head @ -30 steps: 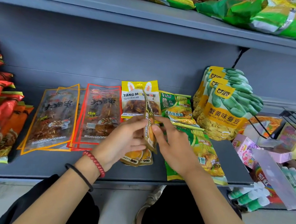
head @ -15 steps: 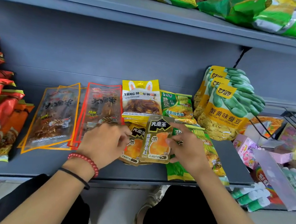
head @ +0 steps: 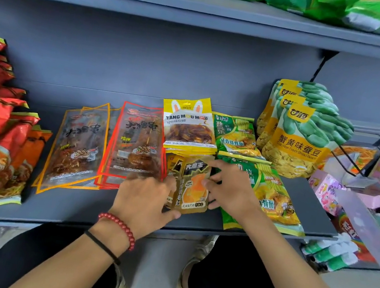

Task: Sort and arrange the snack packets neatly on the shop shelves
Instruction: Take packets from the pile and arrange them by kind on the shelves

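1. Two hands are working on one small brown-yellow packet (head: pixel 193 186), which is lying on top of a similar packet near the front edge of the shelf (head: pixel 80 203), about the middle of its length.
2. The left hand (head: pixel 144 199) is gripping the packet's left edge with curled fingers and thumb. The right hand (head: pixel 231 192) is only touching its right edge, with the fingers nearly straight and holding nothing.
3. To my judgement, the step is squaring this packet onto its little pile. The next move is asking for a small push until the edges are matching, then a release.
4. A rabbit-ear packet (head: pixel 189 126) is lying just behind the pile, red-edged skewer packets (head: pixel 137 143) just to the left, and green noodle packets (head: pixel 272 199) to the right, partly under the right hand.
5. These neighbours are crowding both sides, so the pile could be sliding onto them. Broad bean bags (head: pixel 302 136) are standing toward the right back corner, well out of the way.
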